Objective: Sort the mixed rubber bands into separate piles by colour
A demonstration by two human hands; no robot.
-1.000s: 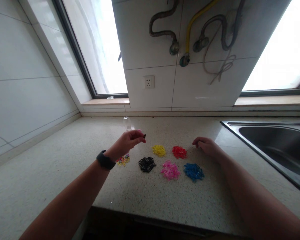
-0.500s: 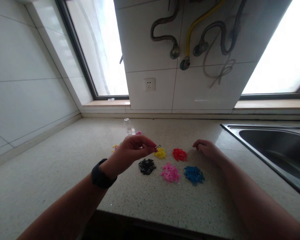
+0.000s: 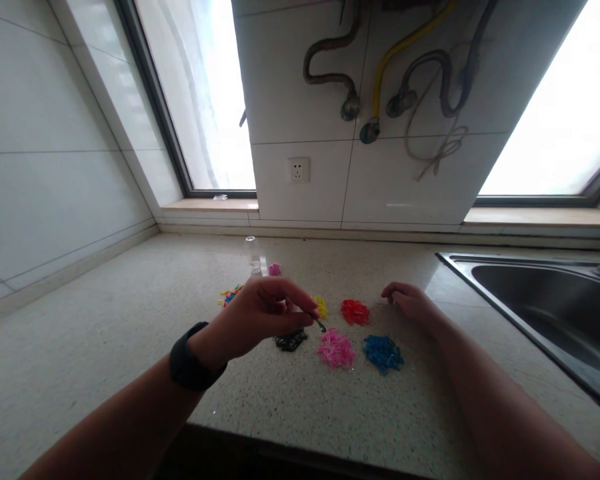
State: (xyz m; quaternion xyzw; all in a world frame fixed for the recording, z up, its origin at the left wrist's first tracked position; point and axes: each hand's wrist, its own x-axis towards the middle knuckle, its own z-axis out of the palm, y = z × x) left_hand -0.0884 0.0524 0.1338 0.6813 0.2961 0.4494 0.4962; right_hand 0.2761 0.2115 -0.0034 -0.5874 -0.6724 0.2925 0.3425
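My left hand [image 3: 263,317], with a black watch on the wrist, pinches a small black rubber band [image 3: 321,326] just above the black pile [image 3: 291,341]. Around it lie sorted piles of bands: yellow [image 3: 323,307], red [image 3: 355,311], pink [image 3: 336,348] and blue [image 3: 383,353]. A mixed-colour pile [image 3: 230,294] shows behind my left hand, partly hidden by it. My right hand [image 3: 409,301] rests on the speckled countertop [image 3: 130,333] right of the red pile, fingers curled, and I cannot see anything in it.
A small clear bottle [image 3: 251,255] and a pink cap [image 3: 275,269] stand behind the piles. A steel sink [image 3: 550,307] is set in at the right. Tiled walls, a socket [image 3: 299,170] and hoses are at the back. The counter's front edge runs below my forearms.
My left hand has carried the black band from near the mixed pile to the right and down, to just above the black pile. My right hand has stayed where it was.
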